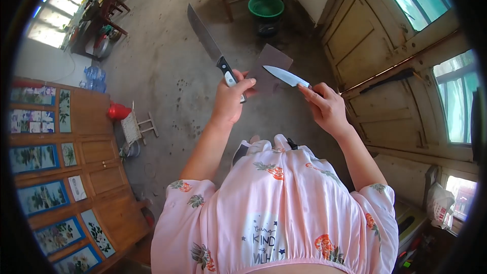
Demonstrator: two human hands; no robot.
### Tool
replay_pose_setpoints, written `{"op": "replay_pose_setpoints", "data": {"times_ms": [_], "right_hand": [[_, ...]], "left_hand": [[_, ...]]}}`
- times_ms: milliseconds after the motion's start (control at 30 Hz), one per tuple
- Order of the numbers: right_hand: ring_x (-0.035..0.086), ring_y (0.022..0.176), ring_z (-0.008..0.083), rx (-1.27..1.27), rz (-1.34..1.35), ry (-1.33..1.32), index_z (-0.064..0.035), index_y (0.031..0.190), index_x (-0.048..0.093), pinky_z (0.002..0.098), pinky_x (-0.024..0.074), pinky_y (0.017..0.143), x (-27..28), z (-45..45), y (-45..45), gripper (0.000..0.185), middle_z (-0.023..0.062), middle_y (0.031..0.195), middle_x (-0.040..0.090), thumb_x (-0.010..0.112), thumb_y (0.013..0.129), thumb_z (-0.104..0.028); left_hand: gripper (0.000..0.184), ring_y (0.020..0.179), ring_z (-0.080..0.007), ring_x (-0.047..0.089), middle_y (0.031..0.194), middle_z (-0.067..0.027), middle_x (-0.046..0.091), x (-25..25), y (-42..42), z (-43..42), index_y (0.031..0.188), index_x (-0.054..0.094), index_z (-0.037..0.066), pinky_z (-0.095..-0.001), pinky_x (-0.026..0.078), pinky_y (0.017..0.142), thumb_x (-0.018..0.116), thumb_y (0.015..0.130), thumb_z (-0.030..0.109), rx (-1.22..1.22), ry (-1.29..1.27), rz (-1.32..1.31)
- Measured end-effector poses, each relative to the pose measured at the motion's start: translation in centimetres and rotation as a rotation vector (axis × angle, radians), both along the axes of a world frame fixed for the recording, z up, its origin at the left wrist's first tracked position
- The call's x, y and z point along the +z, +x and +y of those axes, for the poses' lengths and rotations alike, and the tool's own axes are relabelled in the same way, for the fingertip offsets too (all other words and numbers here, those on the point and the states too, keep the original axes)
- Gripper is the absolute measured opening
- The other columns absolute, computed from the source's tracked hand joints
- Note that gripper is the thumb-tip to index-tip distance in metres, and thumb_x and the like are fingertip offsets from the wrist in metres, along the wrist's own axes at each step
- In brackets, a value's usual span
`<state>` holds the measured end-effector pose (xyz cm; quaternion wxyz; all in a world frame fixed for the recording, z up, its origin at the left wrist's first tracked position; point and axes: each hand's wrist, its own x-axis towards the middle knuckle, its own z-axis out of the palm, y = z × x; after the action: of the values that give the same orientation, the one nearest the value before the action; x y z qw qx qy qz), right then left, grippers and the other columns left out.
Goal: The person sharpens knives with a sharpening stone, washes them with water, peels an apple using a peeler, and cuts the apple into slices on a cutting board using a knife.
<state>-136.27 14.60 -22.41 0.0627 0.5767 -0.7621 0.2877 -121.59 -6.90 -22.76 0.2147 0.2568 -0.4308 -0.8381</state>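
Black-and-white-handled, long-bladed steel knife [209, 43] sits in your left hand [231, 94], fingers clamped; your right hand [328, 107], fingers clamped, holds a shorter silver-bladed knife [286, 76].

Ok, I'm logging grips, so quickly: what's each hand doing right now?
Left hand: closed, holding the big knife.
Right hand: closed, holding the small knife.

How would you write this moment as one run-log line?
Left hand: holds long dark-bladed metal knife | right hand: holds shorter bright-bladed metal knife | knives: not touching | below: grey floor
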Motion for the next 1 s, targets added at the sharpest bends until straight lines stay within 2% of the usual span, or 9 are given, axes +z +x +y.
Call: {"op": "replay_pose_setpoints", "data": {"times_ms": [167,267,400,500,600,700,800,900,1000], "right_hand": [[0.058,0.071,0.0248,0.046,-0.055,-0.039,-0.0176,0.115,0.061,0.0345,0.0476,0.057,1.2,-2.0,0.2,0.051,0.0065,0.082,0.055,0.061,0.068,0.003],[0.058,0.069,0.0251,0.059,-0.116,-0.041,-0.0169,0.115,0.061,0.0349,0.0474,0.057,0.7,-1.4,-0.1,0.051,0.0069,0.082,0.055,0.06,0.069,0.004],[0.058,0.067,0.0259,0.054,-0.173,-0.039,-0.0158,0.116,0.061,0.035,0.0469,0.057,1.0,-1.7,-0.1,0.052,0.0076,0.082,0.056,0.06,0.068,0.005],[0.057,0.061,0.0225,0.101,-0.141,-0.106,-0.0164,0.118,0.062,0.0311,0.0465,0.053,1.7,-3.2,-0.2,0.047,0.0066,0.078,0.054,0.06,0.076,0.006],[0.057,0.062,0.0228,0.105,-0.135,-0.039,-0.016,0.118,0.061,0.0315,0.0468,0.054,1.7,-1.8,-0.6,0.047,0.0069,0.078,0.055,0.059,0.076,0.006],[0.058,0.064,0.0231,0.097,-0.155,-0.026,-0.0158,0.118,0.061,0.0315,0.0474,0.055,1.7,-2.5,-0.8,0.047,0.0071,0.078,0.055,0.059,0.076,0.006],[0.058,0.065,0.0242,0.078,-0.114,-0.037,-0.0155,0.114,0.062,0.0334,0.0459,0.053,2.3,-2.3,-0.9,0.05,0.0072,0.08,0.056,0.06,0.068,0.004],[0.059,0.066,0.0243,0.083,-0.168,-0.063,-0.0159,0.113,0.062,0.0334,0.0462,0.053,1.6,-1.6,-1.4,0.049,0.0072,0.08,0.056,0.06,0.068,0.004],[0.059,0.066,0.0242,0.103,-0.111,-0.106,-0.0158,0.113,0.063,0.0334,0.0464,0.053,2.5,-3.3,-1.1,0.049,0.0071,0.08,0.057,0.06,0.068,0.004]], "left_hand": [[0.02,0.082,-0.0177,0.059,0.094,-0.0057,0.053,0.3,-0.4,1.2,0.074,0.049,0.01,-0.0344,0.054,0.07,0.067,0.076,0.001,-0.06,-0.049,-0.065],[0.02,0.08,-0.0173,0.06,0.092,-0.005,0.055,0.0,-0.3,0.1,0.074,0.049,0.01,-0.0342,0.054,0.07,0.066,0.076,0.0,0.071,-0.045,0.007],[0.022,0.078,-0.0143,0.058,0.093,-0.0024,0.054,0.2,-0.3,0.2,0.075,0.048,0.013,-0.033,0.053,0.067,0.066,0.076,-0.001,-0.025,0.016,0.031],[0.022,0.081,-0.0146,0.058,0.094,-0.0031,0.053,1.1,-1.1,1.4,0.074,0.048,0.013,-0.033,0.053,0.068,0.065,0.076,-0.001,-0.066,-0.007,0.031],[0.022,0.082,-0.015,0.058,0.096,-0.0042,0.053,0.1,-0.5,0.2,0.073,0.048,0.012,-0.0323,0.053,0.069,0.065,0.076,-0.002,-0.063,-0.019,0.054],[0.023,0.083,-0.0145,0.057,0.098,-0.004,0.053,0.5,-1.2,1.0,0.072,0.047,0.012,-0.0315,0.052,0.069,0.065,0.076,-0.002,-0.066,0.016,0.003],[0.023,0.083,-0.0145,0.057,0.1,-0.004,0.052,-0.2,-1.3,0.4,0.073,0.047,0.012,-0.0309,0.052,0.07,0.065,0.076,-0.001,0.007,-0.019,0.008],[0.021,0.082,-0.0148,0.057,0.1,-0.0041,0.053,0.4,-1.1,-0.4,0.073,0.048,0.012,-0.0312,0.053,0.07,0.065,0.076,-0.001,-0.044,0.002,0.062],[0.019,0.084,-0.0162,0.059,0.101,-0.0086,0.058,1.0,-1.9,1.2,0.073,0.049,0.01,-0.0319,0.052,0.071,0.063,0.078,-0.001,-0.079,-0.038,0.007]]}}
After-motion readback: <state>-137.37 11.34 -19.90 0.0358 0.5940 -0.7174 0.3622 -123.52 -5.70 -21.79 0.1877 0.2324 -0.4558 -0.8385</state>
